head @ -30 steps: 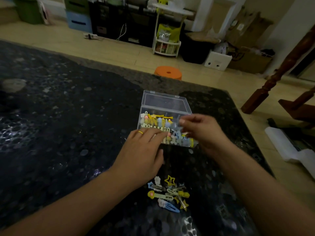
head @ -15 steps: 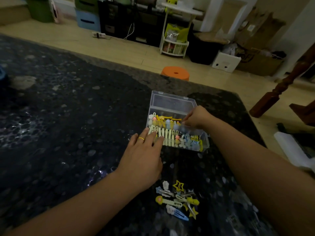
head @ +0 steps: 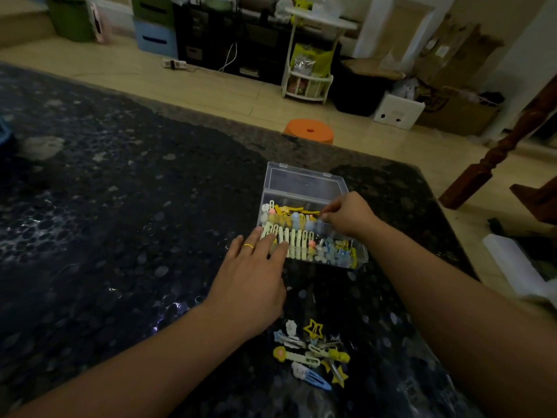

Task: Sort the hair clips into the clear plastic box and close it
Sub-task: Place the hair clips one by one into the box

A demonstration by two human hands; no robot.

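Note:
The clear plastic box stands open on the dark table, its lid lying flat behind it. Rows of yellow, white and blue hair clips fill it. My right hand reaches over the box's back row, its fingertips pinched together on a small clip there. My left hand lies flat on the table, a ring on one finger, with straight fingers touching the box's front left corner. A pile of loose hair clips lies on the table near me, between my forearms.
The dark speckled table stretches far to the left; its right edge runs close to the box. Beyond the far edge stands an orange stool. A wooden post and a white foam piece are on the floor at right.
My right hand carried a blue clip from the box's front edge to the back row on the right. My left hand stayed against the box's front left corner.

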